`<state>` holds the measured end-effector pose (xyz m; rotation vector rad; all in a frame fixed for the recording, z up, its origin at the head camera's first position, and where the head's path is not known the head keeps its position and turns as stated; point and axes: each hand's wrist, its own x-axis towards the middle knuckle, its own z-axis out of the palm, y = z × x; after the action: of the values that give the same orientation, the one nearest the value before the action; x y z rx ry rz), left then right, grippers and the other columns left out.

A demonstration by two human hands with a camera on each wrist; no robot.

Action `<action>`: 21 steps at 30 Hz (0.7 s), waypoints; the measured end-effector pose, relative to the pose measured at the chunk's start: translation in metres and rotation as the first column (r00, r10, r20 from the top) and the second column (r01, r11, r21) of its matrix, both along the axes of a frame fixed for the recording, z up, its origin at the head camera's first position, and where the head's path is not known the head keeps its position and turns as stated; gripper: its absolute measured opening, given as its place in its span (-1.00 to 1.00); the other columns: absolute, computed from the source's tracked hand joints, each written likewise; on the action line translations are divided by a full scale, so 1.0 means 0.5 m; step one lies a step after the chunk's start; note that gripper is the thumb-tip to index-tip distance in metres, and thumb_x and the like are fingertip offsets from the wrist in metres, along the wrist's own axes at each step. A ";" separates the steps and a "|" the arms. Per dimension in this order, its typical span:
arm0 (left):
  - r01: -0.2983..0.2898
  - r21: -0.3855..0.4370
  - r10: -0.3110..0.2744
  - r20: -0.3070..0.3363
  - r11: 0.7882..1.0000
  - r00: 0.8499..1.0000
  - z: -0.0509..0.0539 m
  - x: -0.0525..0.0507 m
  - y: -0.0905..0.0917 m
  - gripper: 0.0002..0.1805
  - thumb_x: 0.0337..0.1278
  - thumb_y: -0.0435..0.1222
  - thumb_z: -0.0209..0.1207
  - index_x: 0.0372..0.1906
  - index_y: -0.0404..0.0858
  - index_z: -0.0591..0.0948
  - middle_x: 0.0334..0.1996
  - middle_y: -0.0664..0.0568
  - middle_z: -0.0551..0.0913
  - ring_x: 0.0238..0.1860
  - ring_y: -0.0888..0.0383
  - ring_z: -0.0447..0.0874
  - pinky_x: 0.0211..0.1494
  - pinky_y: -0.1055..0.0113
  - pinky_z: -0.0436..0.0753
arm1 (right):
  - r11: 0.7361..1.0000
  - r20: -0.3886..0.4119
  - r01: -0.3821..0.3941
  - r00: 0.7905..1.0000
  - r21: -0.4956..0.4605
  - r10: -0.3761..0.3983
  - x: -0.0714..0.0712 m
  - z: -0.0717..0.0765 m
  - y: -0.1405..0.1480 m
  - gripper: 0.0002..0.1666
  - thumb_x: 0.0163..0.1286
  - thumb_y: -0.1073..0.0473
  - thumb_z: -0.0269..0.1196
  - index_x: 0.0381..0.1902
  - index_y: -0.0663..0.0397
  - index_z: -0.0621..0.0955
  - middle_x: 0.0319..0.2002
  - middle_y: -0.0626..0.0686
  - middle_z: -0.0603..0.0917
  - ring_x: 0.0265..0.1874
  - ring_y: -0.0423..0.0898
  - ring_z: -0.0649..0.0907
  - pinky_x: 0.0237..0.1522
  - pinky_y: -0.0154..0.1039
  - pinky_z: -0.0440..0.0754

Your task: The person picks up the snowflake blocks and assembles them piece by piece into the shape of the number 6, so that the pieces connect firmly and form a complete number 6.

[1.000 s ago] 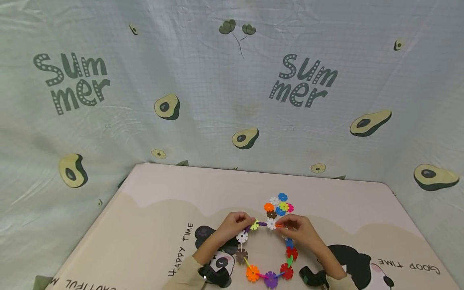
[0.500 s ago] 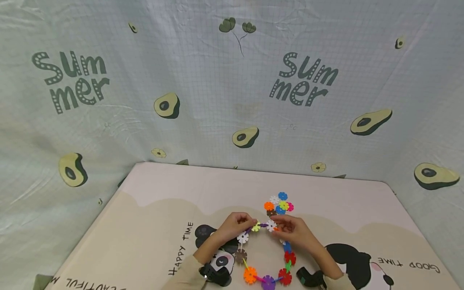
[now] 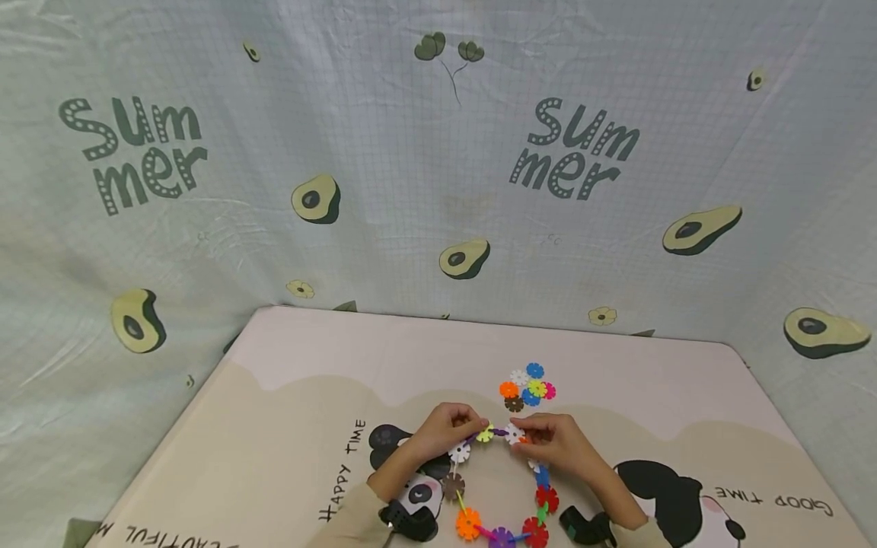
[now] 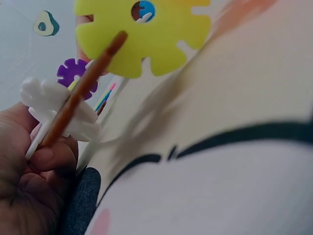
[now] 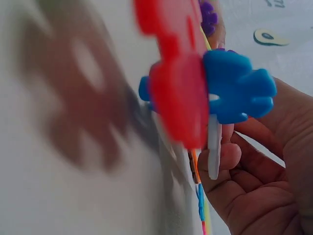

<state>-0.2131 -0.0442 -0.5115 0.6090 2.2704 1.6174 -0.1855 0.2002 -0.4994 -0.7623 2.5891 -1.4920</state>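
Note:
Slotted plastic snowflake discs, linked edge to edge, make a ring-shaped chain whose near side includes an orange disc [image 3: 469, 524] and a red disc [image 3: 536, 532]. At its upper left, my left hand [image 3: 444, 431] pinches the chain beside a yellow-green disc [image 3: 485, 434]; its fingers hide the exact grip. My right hand [image 3: 560, 445] pinches a white disc [image 3: 515, 434] at the upper right, with a bit of orange showing under the fingers. A blue disc [image 5: 239, 88] and another white disc [image 5: 213, 147], seen edge-on, stand close to the right fingers in the right wrist view.
Beyond the hands lies a small group of loose discs, among them a blue disc [image 3: 535, 371] and a brown disc [image 3: 514, 403]. The table mat [image 3: 308, 365] carries panda prints and lettering. A patterned cloth [image 3: 384, 152] hangs behind the table.
The chain has shifted slightly toward me, its near side also moving a little left. My right fingers have moved from the orange disc onto the white disc; the left hand keeps its grip.

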 end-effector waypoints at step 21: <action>-0.013 -0.048 0.011 -0.041 0.999 0.999 -0.004 0.000 0.009 -0.74 0.34 -0.20 0.16 -0.34 -0.32 0.66 -0.58 0.15 0.46 -0.54 0.34 0.36 -0.41 0.50 0.38 | 0.999 0.025 -0.030 0.999 -0.023 0.030 -0.004 -0.009 0.000 -0.69 0.19 0.35 0.39 -0.08 0.27 0.65 -0.36 0.11 0.59 -0.51 -0.08 0.46 -0.47 -0.42 0.46</action>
<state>-0.2130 -0.0396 -0.5133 0.6228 2.3390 1.5650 -0.1875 0.2000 -0.5040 -0.7755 2.5351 -1.5144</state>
